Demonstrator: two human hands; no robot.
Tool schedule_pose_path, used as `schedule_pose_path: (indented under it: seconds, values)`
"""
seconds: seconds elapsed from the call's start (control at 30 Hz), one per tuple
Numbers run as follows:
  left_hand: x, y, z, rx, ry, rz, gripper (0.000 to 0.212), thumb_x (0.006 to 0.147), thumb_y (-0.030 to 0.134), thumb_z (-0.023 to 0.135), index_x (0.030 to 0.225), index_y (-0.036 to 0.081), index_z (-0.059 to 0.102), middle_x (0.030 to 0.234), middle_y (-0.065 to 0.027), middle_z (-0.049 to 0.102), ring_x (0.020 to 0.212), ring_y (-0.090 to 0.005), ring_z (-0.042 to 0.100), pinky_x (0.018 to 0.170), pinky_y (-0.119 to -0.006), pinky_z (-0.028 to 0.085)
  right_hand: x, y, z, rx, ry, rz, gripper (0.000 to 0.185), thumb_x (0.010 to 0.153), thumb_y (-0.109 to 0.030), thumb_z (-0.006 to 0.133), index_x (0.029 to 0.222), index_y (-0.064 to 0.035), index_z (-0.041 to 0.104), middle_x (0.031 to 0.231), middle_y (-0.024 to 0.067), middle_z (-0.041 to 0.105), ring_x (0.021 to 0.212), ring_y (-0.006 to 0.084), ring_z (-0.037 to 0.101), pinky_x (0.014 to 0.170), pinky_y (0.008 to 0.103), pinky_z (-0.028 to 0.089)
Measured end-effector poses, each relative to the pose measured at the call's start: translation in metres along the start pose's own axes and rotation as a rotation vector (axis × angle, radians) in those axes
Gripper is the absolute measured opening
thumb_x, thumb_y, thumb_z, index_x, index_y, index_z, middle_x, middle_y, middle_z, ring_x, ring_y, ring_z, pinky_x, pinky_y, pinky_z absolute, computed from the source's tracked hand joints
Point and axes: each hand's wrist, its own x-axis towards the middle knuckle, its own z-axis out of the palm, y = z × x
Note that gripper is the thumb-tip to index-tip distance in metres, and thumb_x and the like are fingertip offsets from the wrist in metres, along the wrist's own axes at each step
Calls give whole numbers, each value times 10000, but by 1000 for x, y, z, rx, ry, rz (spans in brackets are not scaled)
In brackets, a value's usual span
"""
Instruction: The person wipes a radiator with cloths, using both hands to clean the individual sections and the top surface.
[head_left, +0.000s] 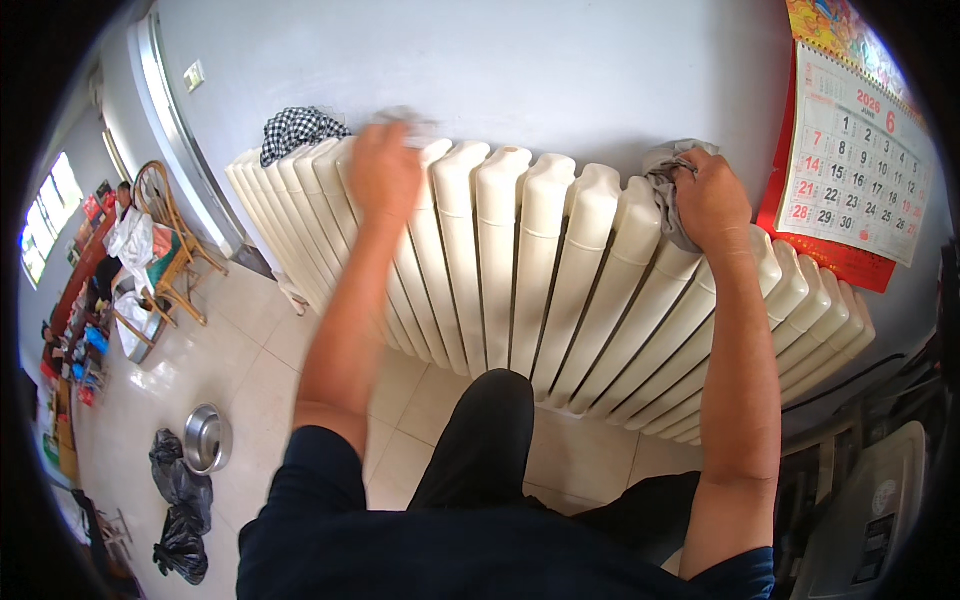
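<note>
A cream-white column radiator (499, 202) stands along the wall in front of me. My right hand (716, 199) grips a crumpled grey cloth (660, 172) against the tops of its columns, right of the middle. Further left, my left hand (384, 174) is at the radiator's top, blurred by motion. Its fingers close on a greyish cloth (409, 118), also blurred and partly hidden by the hand. A black-and-white checked cloth (300, 133) lies bunched on the radiator's left end, just beyond my left hand.
A wall calendar (847, 165) hangs above the radiator's right end. On the tiled floor at left are a metal basin (208, 439) and black plastic bags (182, 495). A cane chair (176, 255) holding bags stands farther off. A translucent lidded box (862, 517) is at lower right.
</note>
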Motion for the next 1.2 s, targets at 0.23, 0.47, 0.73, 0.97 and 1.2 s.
schedule_pose_path:
  seconds: [0.23,0.47,0.73,0.97,1.2]
  values:
    - [-50,130,-10,-451,285,97,289,779,37,664,1066,27,695,1007,-124,624,891,-325,583,782,-404,485,-2,16,-2,131,38,-42,313,929,-264,569,1170,-105,689,1153,217,656,1059,420,628,917,476,499]
    - [-235,68,4,-462,-33,-245,346,857,43,563,1197,18,623,1108,-220,586,995,-435,588,827,-481,501,-5,10,-4,85,34,-12,337,932,-279,573,1200,-109,687,1167,220,655,1089,415,621,938,469,493]
    - [-97,90,-9,-493,212,-143,288,884,21,584,1164,15,649,1007,-190,597,881,-397,607,733,-445,507,-2,15,2,93,69,-36,327,925,-276,583,1185,-111,694,1160,206,661,1075,411,626,932,473,497]
    - [-28,117,2,-462,318,78,262,807,38,626,1059,68,690,963,-122,597,858,-340,602,703,-437,500,-7,12,-1,125,99,-20,304,918,-265,588,1150,-105,703,1126,210,667,1054,418,629,918,474,501]
    - [-253,105,5,-503,-87,-67,278,916,101,574,1168,5,643,1074,-227,619,921,-437,616,901,-465,519,-7,7,0,101,123,-25,295,918,-275,595,1142,-120,706,1112,212,666,1037,417,635,902,482,508]
